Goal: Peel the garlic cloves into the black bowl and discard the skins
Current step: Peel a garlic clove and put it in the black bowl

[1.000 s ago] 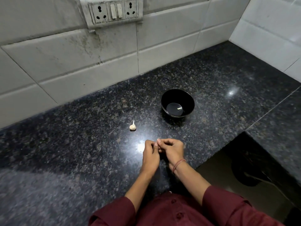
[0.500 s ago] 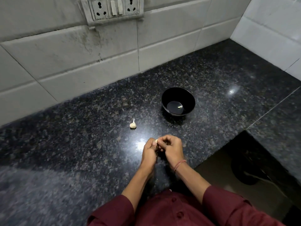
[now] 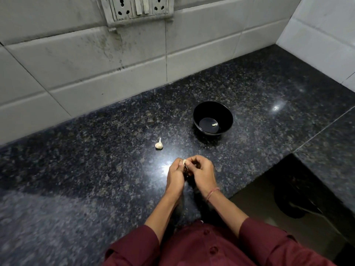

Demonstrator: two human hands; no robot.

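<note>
My left hand (image 3: 175,175) and my right hand (image 3: 202,173) meet over the dark granite counter, fingers curled round a small pale garlic clove (image 3: 184,161) that shows between the fingertips. Most of the clove is hidden by the fingers. The black bowl (image 3: 199,114) stands beyond the hands to the right, with one peeled clove (image 3: 214,124) on its bottom. A garlic piece with a stalk (image 3: 159,144) lies on the counter, left of the bowl and just beyond my left hand.
A white tiled wall with a socket and switch plate (image 3: 137,8) runs along the back. The counter (image 3: 96,169) ends at a cut-out on the right, where a dark round object (image 3: 294,200) sits on the floor below.
The hands stay together on the clove; the fingers have shifted slightly and a bit more of the pale clove shows. The view has tilted a little.
</note>
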